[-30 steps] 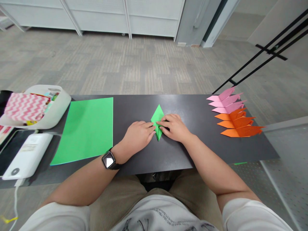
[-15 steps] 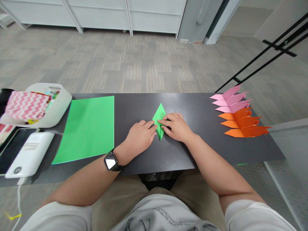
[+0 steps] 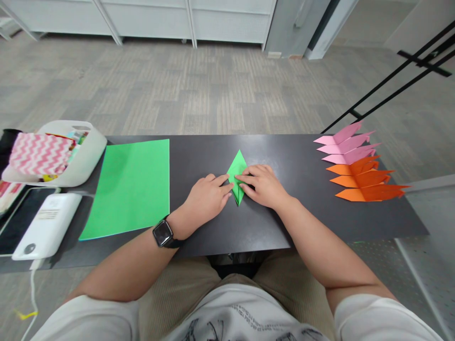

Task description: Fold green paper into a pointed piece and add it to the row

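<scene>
A small green origami paper (image 3: pixel 237 163), folded into a narrow diamond, lies on the dark table (image 3: pixel 199 151) in front of me. From its left side, my left hand (image 3: pixel 209 196) pins it with closed fingertips at the left edge. My right hand (image 3: pixel 263 185) is on the other side, its fingers bent over the right edge and middle of the diamond. The lower tip points toward me and shows a split between layers. Fingers cover part of both side corners.
A stack of green paper sheets (image 3: pixel 131 189) lies to the left. Beyond it are a white basket (image 3: pixel 87 154) with a pink zigzag pouch, a white power bank (image 3: pixel 48 227) with a cable, and a phone (image 3: pixel 21 218). Pink paper cranes (image 3: pixel 344 144) and orange paper cranes (image 3: pixel 362 182) line the right.
The view has shifted slightly, so everything sits a little differently in it. Both hands stay on the green paper, with only slight finger movement.
</scene>
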The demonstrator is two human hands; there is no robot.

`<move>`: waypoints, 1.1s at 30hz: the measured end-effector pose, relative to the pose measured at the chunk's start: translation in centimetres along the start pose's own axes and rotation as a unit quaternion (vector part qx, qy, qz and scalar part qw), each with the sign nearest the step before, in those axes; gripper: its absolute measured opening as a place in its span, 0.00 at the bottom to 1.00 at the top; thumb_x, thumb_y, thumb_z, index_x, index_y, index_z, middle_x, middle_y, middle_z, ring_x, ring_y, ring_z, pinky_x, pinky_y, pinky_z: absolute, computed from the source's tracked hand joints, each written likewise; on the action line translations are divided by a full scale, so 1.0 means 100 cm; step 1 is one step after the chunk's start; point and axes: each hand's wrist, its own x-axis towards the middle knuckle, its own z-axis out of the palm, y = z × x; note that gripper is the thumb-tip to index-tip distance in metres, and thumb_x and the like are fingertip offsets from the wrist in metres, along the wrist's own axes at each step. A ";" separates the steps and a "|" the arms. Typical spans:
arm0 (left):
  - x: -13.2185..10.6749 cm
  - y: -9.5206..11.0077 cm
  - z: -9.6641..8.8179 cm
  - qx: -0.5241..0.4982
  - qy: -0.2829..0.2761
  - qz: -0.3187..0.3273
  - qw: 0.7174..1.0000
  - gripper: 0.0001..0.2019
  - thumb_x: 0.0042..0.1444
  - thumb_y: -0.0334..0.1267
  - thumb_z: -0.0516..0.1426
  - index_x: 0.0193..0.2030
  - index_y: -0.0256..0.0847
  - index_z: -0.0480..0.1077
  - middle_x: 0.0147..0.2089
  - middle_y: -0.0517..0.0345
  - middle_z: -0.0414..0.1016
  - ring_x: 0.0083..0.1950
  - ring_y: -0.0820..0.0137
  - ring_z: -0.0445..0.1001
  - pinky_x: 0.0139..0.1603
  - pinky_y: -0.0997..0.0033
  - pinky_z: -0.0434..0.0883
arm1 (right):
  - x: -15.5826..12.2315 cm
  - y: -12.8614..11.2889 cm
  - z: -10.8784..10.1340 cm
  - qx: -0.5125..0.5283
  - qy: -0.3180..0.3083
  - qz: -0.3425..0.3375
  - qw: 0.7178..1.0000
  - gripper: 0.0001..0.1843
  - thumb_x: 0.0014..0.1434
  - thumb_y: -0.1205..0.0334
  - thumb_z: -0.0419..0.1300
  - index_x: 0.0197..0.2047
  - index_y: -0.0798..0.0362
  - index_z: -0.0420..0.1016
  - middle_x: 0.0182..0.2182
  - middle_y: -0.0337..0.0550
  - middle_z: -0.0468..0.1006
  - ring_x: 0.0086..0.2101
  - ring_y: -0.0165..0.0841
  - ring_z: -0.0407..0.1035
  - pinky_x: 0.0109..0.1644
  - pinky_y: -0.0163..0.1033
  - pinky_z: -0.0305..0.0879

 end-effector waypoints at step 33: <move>0.001 -0.015 -0.005 0.019 -0.034 0.031 0.999 0.23 0.73 0.32 0.52 0.71 0.46 0.74 0.73 0.51 0.75 0.52 0.56 0.76 0.51 0.54 0.74 | 0.004 -0.008 0.007 -0.023 0.020 0.043 0.999 0.16 0.77 0.56 0.57 0.55 0.41 0.88 0.46 0.47 0.84 0.49 0.45 0.72 0.56 0.53 0.57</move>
